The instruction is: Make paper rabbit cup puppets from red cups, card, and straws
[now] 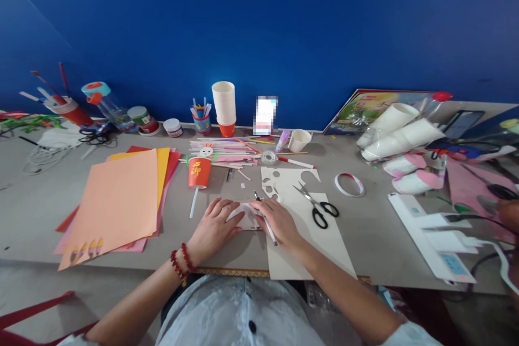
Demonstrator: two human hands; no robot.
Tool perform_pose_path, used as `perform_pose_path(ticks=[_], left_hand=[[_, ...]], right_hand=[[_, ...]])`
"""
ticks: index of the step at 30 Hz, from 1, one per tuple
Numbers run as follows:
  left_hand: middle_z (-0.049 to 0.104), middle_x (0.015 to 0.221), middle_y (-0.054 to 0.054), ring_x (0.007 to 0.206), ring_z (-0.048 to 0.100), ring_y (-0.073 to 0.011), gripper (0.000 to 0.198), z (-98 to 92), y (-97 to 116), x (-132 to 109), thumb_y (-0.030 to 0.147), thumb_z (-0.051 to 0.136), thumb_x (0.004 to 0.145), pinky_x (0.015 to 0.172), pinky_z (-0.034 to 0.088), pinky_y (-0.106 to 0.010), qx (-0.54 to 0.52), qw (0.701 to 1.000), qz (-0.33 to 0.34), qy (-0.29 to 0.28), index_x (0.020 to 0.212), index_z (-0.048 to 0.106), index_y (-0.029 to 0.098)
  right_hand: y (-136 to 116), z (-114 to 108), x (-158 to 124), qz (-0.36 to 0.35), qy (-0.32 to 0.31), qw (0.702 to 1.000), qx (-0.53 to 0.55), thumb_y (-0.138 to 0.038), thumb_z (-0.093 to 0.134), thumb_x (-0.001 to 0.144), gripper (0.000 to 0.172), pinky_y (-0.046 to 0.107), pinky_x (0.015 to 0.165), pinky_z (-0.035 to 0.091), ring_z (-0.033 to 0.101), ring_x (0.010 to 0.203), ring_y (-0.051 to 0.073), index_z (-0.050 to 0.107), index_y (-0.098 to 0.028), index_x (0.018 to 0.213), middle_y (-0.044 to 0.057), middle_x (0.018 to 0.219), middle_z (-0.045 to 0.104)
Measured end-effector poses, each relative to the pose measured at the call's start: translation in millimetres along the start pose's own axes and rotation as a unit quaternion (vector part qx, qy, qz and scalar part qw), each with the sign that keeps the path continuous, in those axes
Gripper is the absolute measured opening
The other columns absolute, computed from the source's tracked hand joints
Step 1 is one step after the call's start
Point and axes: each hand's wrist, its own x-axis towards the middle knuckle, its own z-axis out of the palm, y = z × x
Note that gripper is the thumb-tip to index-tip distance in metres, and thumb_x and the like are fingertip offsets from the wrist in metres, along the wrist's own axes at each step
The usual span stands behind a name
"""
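Note:
My left hand lies with its fingers stretched out on a small pale, see-through-looking sheet at the table's front. I cannot make out exactly what that sheet is. My right hand is closed around a pen and rests against the sheet's right side. Beneath my right wrist is a large sheet of white paper. A white paper scrap with round holes sits beyond it. Black-handled scissors lie on the white paper. A red paper cup figure with a rabbit face is beyond my left hand.
Coloured paper sheets are stacked at left. Straws, stacked cups, a tape roll and a red marker lie toward the wall. At right are a white-red ring, a power strip and another person's hand.

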Motion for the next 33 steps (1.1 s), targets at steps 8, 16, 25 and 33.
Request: perform_pose_path(ticks=[8, 16, 25, 33], left_hand=[[0.062, 0.128, -0.008, 0.121, 0.050, -0.0263, 0.027, -4.9, 0, 0, 0.025, 0.054, 0.095, 0.109, 0.037, -0.052, -0.037, 0.999, -0.005, -0.003, 0.121, 0.063, 0.024], [0.063, 0.116, -0.009, 0.108, 0.054, -0.0247, 0.023, -11.4, 16, 31, 0.025, 0.053, 0.095, 0.092, 0.048, -0.041, -0.100, 0.992, -0.071, -0.034, 0.116, 0.063, 0.020], [0.063, 0.109, -0.008, 0.104, 0.055, -0.0272, 0.017, -6.8, 33, 58, 0.021, 0.063, 0.087, 0.087, 0.045, -0.041, -0.057, 0.988, -0.090, -0.111, 0.105, 0.063, 0.019], [0.064, 0.104, -0.009, 0.100, 0.057, -0.0279, 0.016, -5.8, 33, 63, 0.019, 0.064, 0.084, 0.083, 0.043, -0.040, -0.045, 0.989, -0.082, -0.118, 0.100, 0.060, 0.017]], right_hand=[[2, -2, -2, 0.005, 0.006, 1.000, 0.023, -0.014, 0.053, 0.092, 0.039, 0.039, 0.088, 0.051, 0.063, 0.101, 0.026, 0.055, -0.025, 0.130, 0.009, 0.111, 0.069], [6, -26, -5, 0.024, 0.036, 0.999, 0.018, -0.014, 0.044, 0.096, 0.035, 0.034, 0.084, 0.053, 0.065, 0.096, 0.023, 0.056, -0.022, 0.128, 0.009, 0.107, 0.069], [28, -39, -36, 0.003, -0.063, 0.961, -0.268, -0.001, 0.051, 0.089, 0.043, 0.035, 0.073, 0.050, 0.061, 0.087, 0.025, 0.061, -0.020, 0.127, 0.009, 0.098, 0.066], [32, -46, -34, 0.048, -0.004, 0.972, -0.230, -0.001, 0.047, 0.090, 0.052, 0.036, 0.081, 0.051, 0.062, 0.094, 0.025, 0.052, -0.021, 0.139, 0.010, 0.105, 0.066]])
